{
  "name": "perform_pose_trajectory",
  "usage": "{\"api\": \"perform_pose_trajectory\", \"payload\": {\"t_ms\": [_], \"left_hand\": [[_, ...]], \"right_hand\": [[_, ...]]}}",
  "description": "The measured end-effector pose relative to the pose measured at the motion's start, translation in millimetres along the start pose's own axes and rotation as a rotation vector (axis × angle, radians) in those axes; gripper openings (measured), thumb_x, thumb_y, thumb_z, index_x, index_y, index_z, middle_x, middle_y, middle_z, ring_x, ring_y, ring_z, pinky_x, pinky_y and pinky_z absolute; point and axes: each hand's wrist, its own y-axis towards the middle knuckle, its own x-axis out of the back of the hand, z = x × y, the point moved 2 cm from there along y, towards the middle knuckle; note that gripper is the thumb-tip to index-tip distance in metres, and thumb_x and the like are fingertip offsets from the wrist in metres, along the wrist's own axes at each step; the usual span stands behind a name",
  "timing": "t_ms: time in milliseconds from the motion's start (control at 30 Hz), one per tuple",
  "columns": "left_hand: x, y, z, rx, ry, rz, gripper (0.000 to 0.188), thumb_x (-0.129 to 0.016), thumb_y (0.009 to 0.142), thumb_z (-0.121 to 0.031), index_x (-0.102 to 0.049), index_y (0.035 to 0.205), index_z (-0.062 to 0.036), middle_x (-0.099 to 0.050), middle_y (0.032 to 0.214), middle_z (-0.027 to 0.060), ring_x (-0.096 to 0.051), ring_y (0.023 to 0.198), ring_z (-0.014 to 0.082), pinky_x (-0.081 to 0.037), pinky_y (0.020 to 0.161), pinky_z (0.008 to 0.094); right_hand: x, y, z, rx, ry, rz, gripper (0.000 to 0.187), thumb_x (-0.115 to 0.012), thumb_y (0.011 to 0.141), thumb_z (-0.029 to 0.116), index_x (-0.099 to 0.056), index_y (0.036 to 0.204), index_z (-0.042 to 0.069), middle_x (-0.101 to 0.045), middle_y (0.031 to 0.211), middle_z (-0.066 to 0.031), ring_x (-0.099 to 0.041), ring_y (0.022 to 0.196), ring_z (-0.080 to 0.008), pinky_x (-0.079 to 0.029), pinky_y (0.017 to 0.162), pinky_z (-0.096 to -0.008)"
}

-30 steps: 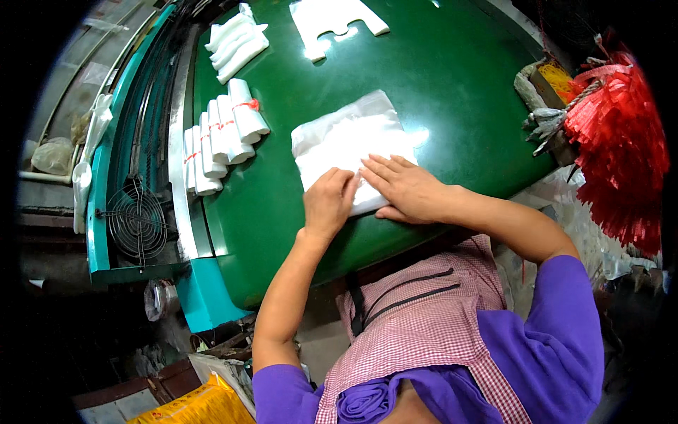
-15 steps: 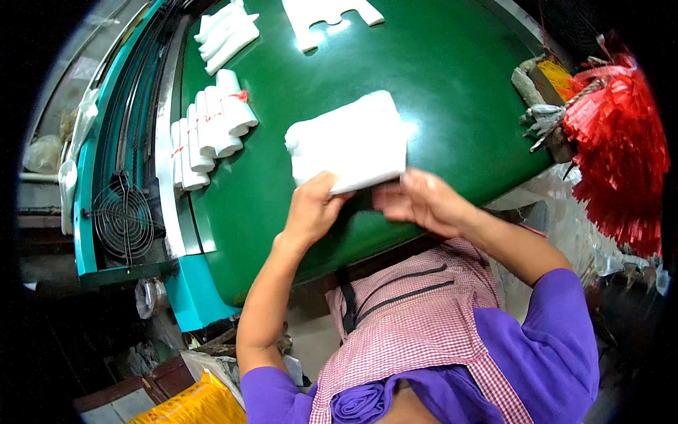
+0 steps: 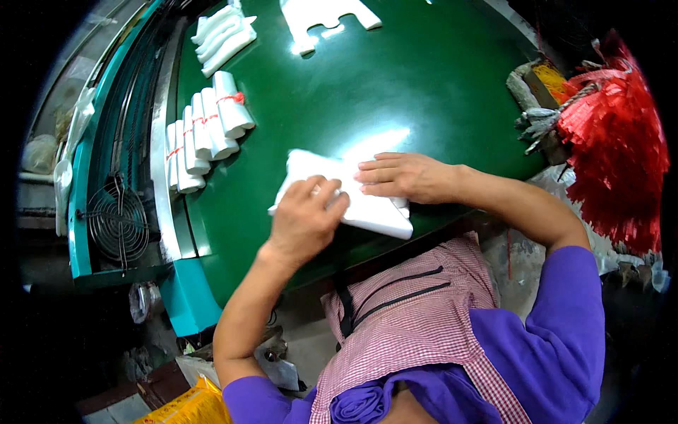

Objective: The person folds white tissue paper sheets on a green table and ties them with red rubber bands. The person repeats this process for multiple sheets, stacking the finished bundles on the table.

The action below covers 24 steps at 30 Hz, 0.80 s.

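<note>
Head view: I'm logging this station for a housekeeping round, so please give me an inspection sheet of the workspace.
Surface: green tabletop, glossy, with bright reflections.
Job's things: folded white bundle near the front edge.
Clutter: white rolls with red ties at left; white folded pieces beyond them; white cut-out sheet at the far side.
Hands: left hand curled on the bundle, grip partly hidden; right hand laid on it, fingers extended.
Cables: nothing seen for certain.
Surroundings: round wire grille at left; red strips at right; yellow sack lower left.

The yellow sack (image 3: 205,411) bears print (image 3: 174,409) too small to read.
</note>
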Motion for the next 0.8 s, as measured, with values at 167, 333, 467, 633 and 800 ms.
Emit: {"api": "perform_pose_trajectory", "payload": {"t_ms": [167,333,467,633,800], "left_hand": [[-13.4,-3.0,27.1,0.178,-0.264,0.266,0.027,-0.071,0.07,-0.01,-0.066,0.096,-0.0096,-0.054,0.132,0.0087,-0.044,0.127,0.0384,-0.029,0.106,0.0561],[-23.0,-21.4,-16.6,0.326,-0.269,0.291,0.036,-0.069,0.072,-0.009,-0.06,0.107,-0.005,-0.051,0.135,0.0121,-0.044,0.126,0.0395,-0.034,0.103,0.0531],[-10.8,-42.9,-23.4,0.195,-0.277,0.215,0.033,-0.068,0.078,-0.018,-0.061,0.109,-0.0057,-0.059,0.12,0.0183,-0.056,0.111,0.0372,-0.045,0.091,0.0482],[-17.7,-32.2,25.8,0.539,-0.195,0.184,0.022,-0.065,0.084,-0.02,-0.065,0.1,-0.0052,-0.062,0.092,0.014,-0.06,0.086,0.0324,-0.05,0.075,0.0395],[-33.3,-9.6,5.6,0.253,-0.249,0.005,0.044,-0.071,0.078,-0.028,-0.06,0.115,-0.0072,-0.06,0.102,0.0118,-0.057,0.095,0.0301,-0.048,0.077,0.0389]], "right_hand": [[5.2,-2.6,4.5,-0.056,0.225,0.083,0.028,-0.051,0.085,0.011,-0.062,0.109,0.001,-0.047,0.136,-0.019,-0.036,0.133,-0.0362,-0.028,0.112,-0.0468],[33.9,-0.9,57.5,-0.464,0.232,0.192,0.048,-0.057,0.089,0.036,-0.056,0.114,-0.005,-0.056,0.12,-0.0263,-0.046,0.122,-0.0421,-0.035,0.105,-0.0467],[13.7,-12.9,64.6,-0.253,-0.101,0.071,0.054,-0.067,0.08,0.038,-0.055,0.111,-0.005,-0.056,0.114,-0.0236,-0.052,0.111,-0.0388,-0.043,0.094,-0.0449],[14.0,5.1,13.7,-0.652,0.329,-0.122,0.033,-0.062,0.085,0.033,-0.065,0.095,0.002,-0.063,0.093,-0.0189,-0.06,0.084,-0.0354,-0.049,0.076,-0.043],[17.6,-8.8,-5.9,-0.76,0.602,-0.693,0.026,-0.061,0.087,0.016,-0.059,0.109,0.002,-0.064,0.09,-0.0077,-0.058,0.077,-0.014,-0.049,0.068,-0.0309]]}}
